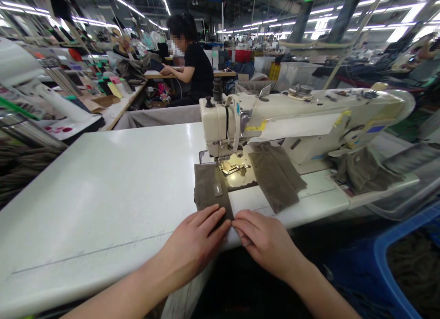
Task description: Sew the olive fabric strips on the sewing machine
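Observation:
A brown fabric piece (208,186) with a small label (218,189) lies on the white table, its far end close to the presser foot (231,168) of a sewing machine (275,119). My left hand (201,234) rests on the near end of this piece, fingers stretched out over it. At the near right corner of the cloth, my right hand (263,236) has its thumb and fingers pinched on the edge, touching the left thumb. The cloth under both hands is partly hidden. Folded brown fabric (275,177) lies to the right of the needle area.
A crumpled brown fabric piece (364,170) lies by the machine's right end. Below right stands a blue crate (381,250) with dark cloth inside. More brown cloth (24,172) is piled at the left. Beyond the table, a co-worker (195,67) sits at another bench.

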Demonstrator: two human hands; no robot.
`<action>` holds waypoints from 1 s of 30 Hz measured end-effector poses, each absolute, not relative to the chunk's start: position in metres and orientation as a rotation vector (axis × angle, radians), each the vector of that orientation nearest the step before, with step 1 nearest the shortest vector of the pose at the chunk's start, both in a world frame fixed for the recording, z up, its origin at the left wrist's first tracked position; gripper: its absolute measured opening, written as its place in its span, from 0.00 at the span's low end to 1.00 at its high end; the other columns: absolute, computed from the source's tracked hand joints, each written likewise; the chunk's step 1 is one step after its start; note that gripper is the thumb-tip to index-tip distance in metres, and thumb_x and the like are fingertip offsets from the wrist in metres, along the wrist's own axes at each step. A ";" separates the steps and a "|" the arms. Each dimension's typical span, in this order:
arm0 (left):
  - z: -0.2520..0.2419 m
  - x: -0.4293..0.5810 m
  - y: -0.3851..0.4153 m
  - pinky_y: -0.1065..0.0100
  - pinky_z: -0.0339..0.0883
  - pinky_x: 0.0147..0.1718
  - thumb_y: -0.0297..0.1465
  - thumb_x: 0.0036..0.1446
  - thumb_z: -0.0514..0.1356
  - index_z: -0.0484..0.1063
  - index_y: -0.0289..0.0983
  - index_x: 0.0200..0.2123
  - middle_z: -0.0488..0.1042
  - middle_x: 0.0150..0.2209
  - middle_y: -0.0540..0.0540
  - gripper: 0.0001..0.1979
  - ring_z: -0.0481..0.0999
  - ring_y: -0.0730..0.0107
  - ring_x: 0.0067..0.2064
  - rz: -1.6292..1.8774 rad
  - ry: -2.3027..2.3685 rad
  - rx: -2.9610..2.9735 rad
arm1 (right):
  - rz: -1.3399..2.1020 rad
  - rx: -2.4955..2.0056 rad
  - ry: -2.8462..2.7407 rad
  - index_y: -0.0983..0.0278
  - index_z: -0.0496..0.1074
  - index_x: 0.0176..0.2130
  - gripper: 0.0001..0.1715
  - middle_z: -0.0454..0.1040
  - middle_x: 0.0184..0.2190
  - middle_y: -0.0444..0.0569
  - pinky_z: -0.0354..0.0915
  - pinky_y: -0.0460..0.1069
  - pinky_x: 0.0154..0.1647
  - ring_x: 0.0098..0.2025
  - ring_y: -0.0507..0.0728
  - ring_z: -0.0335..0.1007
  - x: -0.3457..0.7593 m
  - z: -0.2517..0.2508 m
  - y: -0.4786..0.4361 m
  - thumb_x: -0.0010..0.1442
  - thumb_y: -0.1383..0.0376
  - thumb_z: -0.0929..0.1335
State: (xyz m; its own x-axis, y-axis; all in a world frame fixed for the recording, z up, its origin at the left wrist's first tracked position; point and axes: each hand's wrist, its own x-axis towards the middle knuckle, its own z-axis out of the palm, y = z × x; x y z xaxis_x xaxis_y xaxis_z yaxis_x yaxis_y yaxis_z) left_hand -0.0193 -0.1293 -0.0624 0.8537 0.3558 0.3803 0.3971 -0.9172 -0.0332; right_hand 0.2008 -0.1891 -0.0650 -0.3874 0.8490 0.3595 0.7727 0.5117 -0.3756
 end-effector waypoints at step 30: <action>-0.055 -0.015 -0.077 0.50 0.78 0.48 0.34 0.70 0.53 0.75 0.36 0.53 0.75 0.56 0.35 0.16 0.76 0.48 0.57 -0.466 -0.605 -2.953 | -0.062 -2.221 -1.342 0.62 0.75 0.40 0.21 0.77 0.41 0.52 0.63 0.53 0.32 0.37 0.62 0.75 0.293 -0.073 -0.169 0.62 0.47 0.67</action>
State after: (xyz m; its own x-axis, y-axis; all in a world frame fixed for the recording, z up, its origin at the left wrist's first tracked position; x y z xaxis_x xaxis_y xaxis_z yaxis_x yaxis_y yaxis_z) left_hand -0.0155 -0.0768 -0.0552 0.8750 0.3691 0.3134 0.3969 -0.9174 -0.0277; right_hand 0.2929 -0.1689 -0.0727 0.5033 0.8079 0.3065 0.8328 -0.3589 -0.4214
